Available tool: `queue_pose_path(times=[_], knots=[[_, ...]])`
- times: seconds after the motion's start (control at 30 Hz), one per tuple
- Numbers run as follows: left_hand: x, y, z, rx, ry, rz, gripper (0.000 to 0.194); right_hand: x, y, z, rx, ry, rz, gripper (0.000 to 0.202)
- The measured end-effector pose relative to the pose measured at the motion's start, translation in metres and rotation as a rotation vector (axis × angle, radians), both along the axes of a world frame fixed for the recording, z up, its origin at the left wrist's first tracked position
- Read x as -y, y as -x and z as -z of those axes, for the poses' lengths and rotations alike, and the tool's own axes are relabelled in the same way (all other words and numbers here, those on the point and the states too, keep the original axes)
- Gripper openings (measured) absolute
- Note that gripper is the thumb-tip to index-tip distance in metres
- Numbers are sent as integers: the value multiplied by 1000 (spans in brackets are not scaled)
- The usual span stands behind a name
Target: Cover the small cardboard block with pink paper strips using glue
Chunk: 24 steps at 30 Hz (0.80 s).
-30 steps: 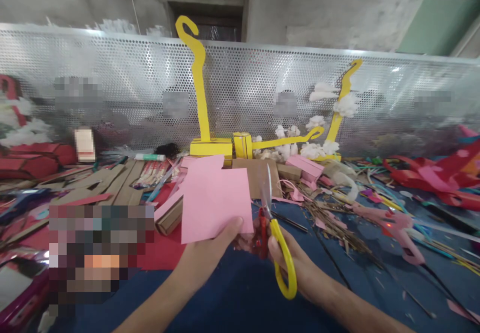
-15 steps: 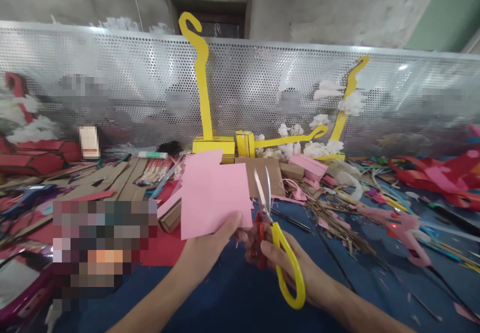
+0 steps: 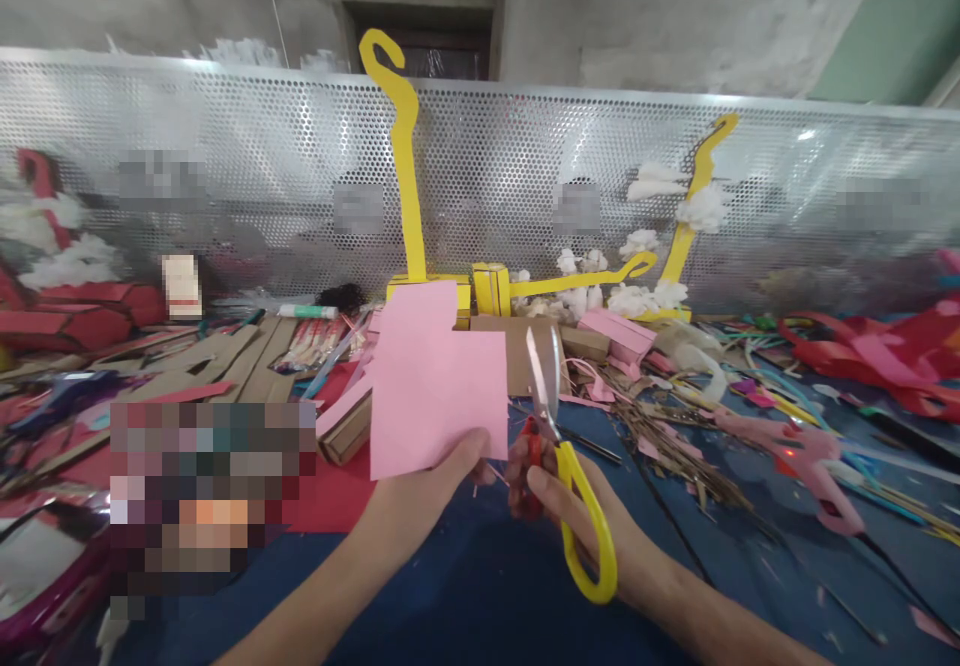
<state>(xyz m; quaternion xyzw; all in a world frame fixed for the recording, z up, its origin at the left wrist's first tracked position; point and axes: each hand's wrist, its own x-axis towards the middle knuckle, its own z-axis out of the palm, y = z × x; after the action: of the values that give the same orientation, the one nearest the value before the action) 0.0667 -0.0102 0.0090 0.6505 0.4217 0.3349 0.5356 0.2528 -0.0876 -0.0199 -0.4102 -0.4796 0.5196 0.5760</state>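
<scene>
A sheet of pink paper (image 3: 435, 396) with a notch cut from its upper right corner stands up in front of me. My left hand (image 3: 461, 461) pinches its lower right edge, thumb on the near face and the other fingers mostly hidden behind. To the right, my right hand (image 3: 559, 501) grips a pair of scissors (image 3: 589, 536) with one yellow handle and one red handle. The blades point upward, slightly parted, and are clear of the paper's right edge.
Yellow hook-shaped cardboard pieces (image 3: 407, 186) stand before a perforated metal panel (image 3: 277, 166). Cardboard strips (image 3: 232, 356) lie left. On the right are a pink glue gun (image 3: 802, 456) with a cord, dry brown stalks (image 3: 675, 451) and red ribbon-like material (image 3: 885, 346).
The pink paper in my left hand has shifted slightly right and turned a little more upright. The scissors in my right hand have moved slightly right, away from the paper.
</scene>
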Motion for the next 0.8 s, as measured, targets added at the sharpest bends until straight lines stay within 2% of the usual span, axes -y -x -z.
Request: queue_pose_path(times=[0.13, 0.23, 0.33, 0.43, 0.63, 0.7, 0.8], knots=[[6, -1, 2, -143, 65, 55, 49, -9, -3, 0, 63, -130, 186, 30], [9, -2, 6, -142, 46, 162, 48, -13, -7, 1, 86, -151, 281, 33], [8, -5, 10, -89, 60, 250, 46, -14, -11, 1, 88, -145, 290, 33], [8, -7, 11, -89, 92, 272, 45, -15, -13, 0, 144, -161, 277, 33], [8, -4, 14, -144, 70, 338, 47, -14, -14, 1, 246, -166, 342, 37], [5, -3, 14, -131, 47, 304, 46, -14, -15, 1, 259, -177, 366, 34], [-6, -2, 12, 4, 28, 144, 45, -13, -18, 0, 288, -163, 453, 33]])
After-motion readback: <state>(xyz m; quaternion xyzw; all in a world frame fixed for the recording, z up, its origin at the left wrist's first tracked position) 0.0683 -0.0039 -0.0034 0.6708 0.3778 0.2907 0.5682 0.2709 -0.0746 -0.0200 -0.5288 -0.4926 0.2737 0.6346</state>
